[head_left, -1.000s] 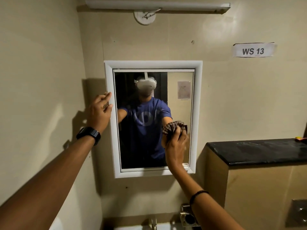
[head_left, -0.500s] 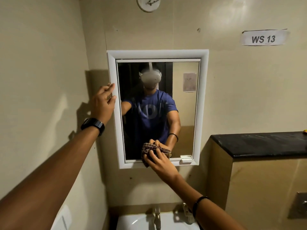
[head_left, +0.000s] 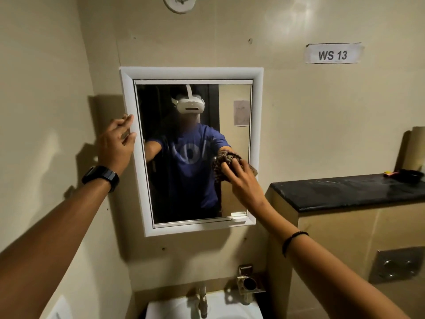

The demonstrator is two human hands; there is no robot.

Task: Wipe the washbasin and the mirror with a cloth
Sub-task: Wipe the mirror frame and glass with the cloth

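Left hand (head_left: 116, 143): arm outstretched, open palm braced on mirror (head_left: 190, 153) frame.
Right hand (head_left: 241, 178): arm raised, grip pressing cloth (head_left: 222, 163) against the glass.

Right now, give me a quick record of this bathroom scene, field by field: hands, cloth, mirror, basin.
left hand: open, fingers resting on the mirror's left frame edge
right hand: presses the cloth to the glass
cloth: dark checked, bunched, at the glass's right side, mid-height
mirror: white-framed, on the wall above the basin
washbasin: white, below, tap at its back, nothing touching it
task stage: mirror being wiped
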